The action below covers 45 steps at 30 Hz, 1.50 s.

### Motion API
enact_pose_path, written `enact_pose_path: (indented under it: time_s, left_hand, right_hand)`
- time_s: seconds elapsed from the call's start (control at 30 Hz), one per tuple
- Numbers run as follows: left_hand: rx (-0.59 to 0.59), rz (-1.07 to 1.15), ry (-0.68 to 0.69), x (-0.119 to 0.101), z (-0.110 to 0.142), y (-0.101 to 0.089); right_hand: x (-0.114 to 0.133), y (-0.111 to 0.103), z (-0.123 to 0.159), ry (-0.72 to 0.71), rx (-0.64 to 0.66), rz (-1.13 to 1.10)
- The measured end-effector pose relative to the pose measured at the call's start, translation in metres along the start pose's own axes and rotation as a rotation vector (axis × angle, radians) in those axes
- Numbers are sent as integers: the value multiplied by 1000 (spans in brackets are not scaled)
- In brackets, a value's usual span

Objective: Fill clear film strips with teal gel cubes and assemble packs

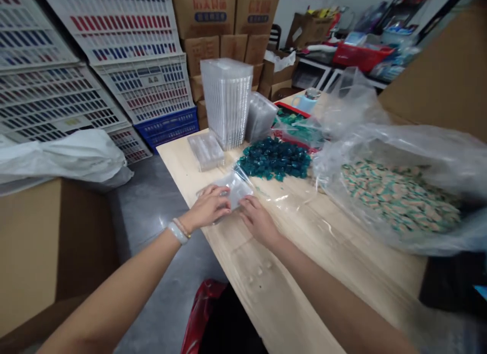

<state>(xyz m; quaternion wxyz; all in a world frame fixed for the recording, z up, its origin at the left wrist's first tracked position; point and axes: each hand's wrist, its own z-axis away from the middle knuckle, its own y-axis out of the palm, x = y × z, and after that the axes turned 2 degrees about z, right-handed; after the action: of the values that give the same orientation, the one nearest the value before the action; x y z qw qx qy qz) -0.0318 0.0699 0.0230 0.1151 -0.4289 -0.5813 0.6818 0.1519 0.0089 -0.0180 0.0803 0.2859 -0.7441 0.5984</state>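
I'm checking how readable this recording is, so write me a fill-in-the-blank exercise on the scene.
1. A pale band circles the ____ wrist.
2. The right hand touches a clear container made of ____.
3. The lowest crate beside the cartons is coloured ____.
4. The tall container stack stands on a wooden ____.

Missing words: left; plastic; blue; table.

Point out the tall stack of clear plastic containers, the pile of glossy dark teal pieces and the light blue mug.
Container stack [225, 104], head view, middle of its side.
Teal pile [274, 158], head view, middle of the heap.
Blue mug [306, 105], head view, side of its body.
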Motion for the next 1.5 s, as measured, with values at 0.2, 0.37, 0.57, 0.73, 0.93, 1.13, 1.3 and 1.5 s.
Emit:
enact_pose_path:
  time_s: [0.2,0.37,0.57,0.73,0.93,1.13,1.3,1.5]
  left_hand:
    - [10,-66,-7,-10,3,-3]
    - [-36,-203,-86,-25,-8,11]
    - [-126,17,-1,-34,-8,-36]
    - [-24,-1,110,-103,46,-29]
    - [78,-36,182,-114,41,46]
    - [-130,-101,-115,-24,-16,-2]
    - [-60,-54,-120,11,-20,3]
    - [-63,-39,-93,15,-16,5]
  right_hand:
    - [4,2,18,-60,-70,91]
    - [17,4,18,-78,-46,284]
    - [34,-9,22,74,58,400]
    - [38,-29,106,125,194,387]
    - [10,-78,195,144,176,447]
    - [8,-76,74,-31,9,165]
    - [2,-26,-8,-56,92,95]
    - [-8,-11,4,-31,68,110]
